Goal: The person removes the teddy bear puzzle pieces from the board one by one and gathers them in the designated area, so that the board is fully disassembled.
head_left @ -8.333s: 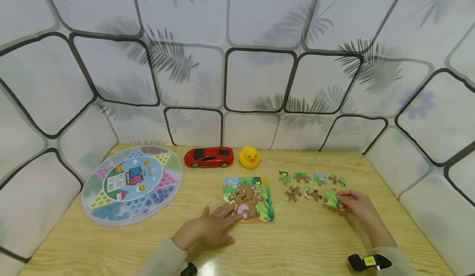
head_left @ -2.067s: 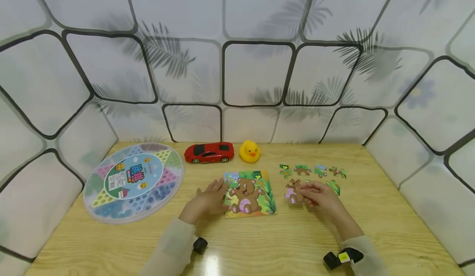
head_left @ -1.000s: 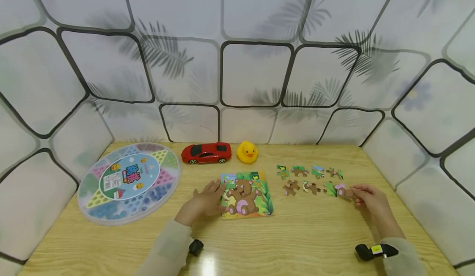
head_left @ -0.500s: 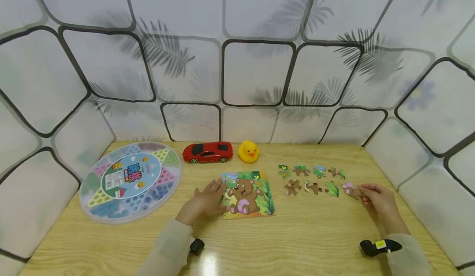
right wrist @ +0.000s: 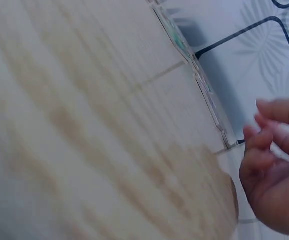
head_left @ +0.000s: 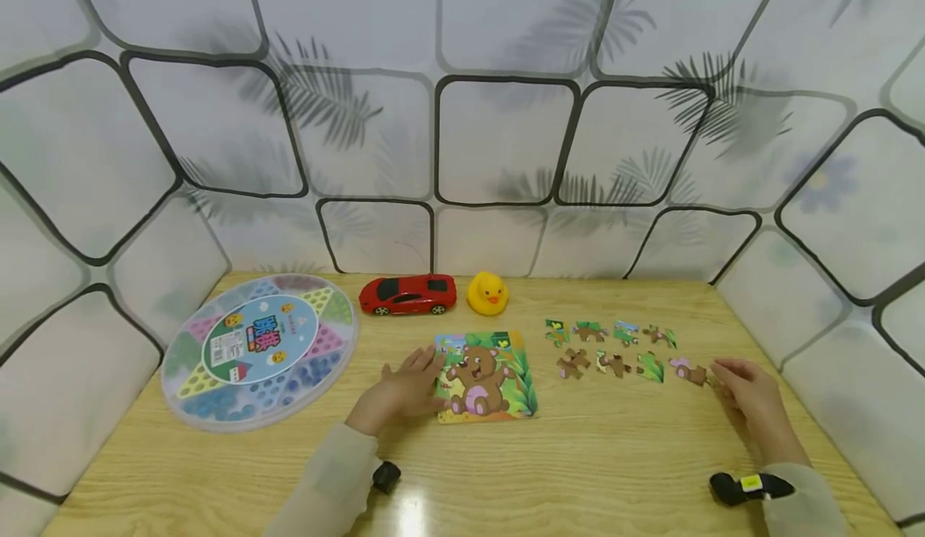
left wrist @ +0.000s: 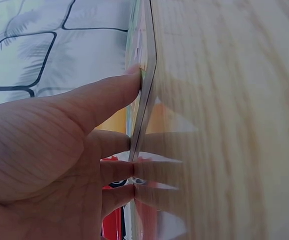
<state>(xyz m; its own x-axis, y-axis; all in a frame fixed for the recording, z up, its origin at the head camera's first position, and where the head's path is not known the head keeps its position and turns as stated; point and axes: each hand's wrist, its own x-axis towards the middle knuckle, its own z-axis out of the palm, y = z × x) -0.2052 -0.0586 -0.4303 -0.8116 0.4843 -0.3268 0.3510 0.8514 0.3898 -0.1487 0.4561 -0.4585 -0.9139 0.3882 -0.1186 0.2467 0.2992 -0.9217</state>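
Observation:
In the head view my left hand (head_left: 400,392) lies with straight, spread fingers at the left edge of a square bear picture puzzle (head_left: 482,380). The left wrist view shows the thumb (left wrist: 115,92) against the edge of that thin board (left wrist: 147,95), fingertips down at the table. To the right, a brown and pink jigsaw piece (head_left: 690,372) lies flat at the end of the nearer row. My right hand (head_left: 753,399) hovers just right of it. Its fingers (right wrist: 259,155) are loosely curled with nothing between them.
Several other jigsaw pieces lie in two rows, among them a green piece (head_left: 650,367) and a brown piece (head_left: 573,363). Behind stand a red toy car (head_left: 408,294) and a yellow rubber duck (head_left: 487,294). A round Chinese checkers set (head_left: 260,350) lies left. Patterned walls (head_left: 499,144) enclose the table.
My right hand carried the brown and pink piece from near the bear puzzle to the nearer row's right end and let go. The green piece was put down earlier. The left hand shifted to the puzzle's edge.

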